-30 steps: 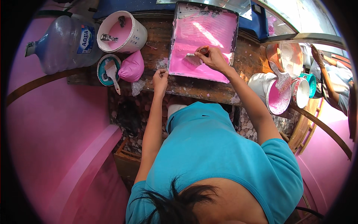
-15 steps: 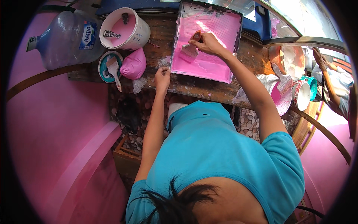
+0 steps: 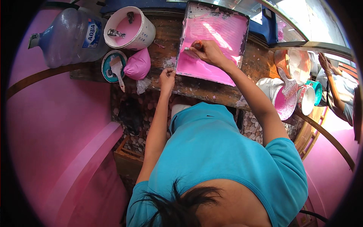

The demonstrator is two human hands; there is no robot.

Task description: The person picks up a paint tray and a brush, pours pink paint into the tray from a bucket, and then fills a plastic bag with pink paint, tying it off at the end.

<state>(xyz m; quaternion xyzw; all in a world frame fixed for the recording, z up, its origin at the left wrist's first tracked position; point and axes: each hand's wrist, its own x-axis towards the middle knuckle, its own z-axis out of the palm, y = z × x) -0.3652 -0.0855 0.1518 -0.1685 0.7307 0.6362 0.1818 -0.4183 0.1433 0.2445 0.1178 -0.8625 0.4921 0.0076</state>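
My right hand (image 3: 211, 53) is closed round the orange-brown handle of a wide paintbrush (image 3: 191, 52), over the left part of a shallow black-edged tray (image 3: 247, 38). Bright pink paint (image 3: 211, 72) covers the tray's inside, with a thinner, streaked coat toward its far end. The brush's pink-coated end is hard to tell from the paint beneath it. At the tray's near left corner, my left hand (image 3: 166, 80) has its fingers pinched on the rim.
On the wooden bench (image 3: 166, 38) stand a white bucket (image 3: 148, 34) of pink paint, a knotted pink bag (image 3: 138, 64) and a teal-rimmed tub with a brush (image 3: 117, 68) across it. A large water bottle (image 3: 72, 38) lies left. Several paint buckets (image 3: 266, 86) and another person (image 3: 334, 83) are at right.
My right hand has turned and shifted slightly, tilting the brush so its broad face shows less and its end points left. My left hand stays at the tray's corner.
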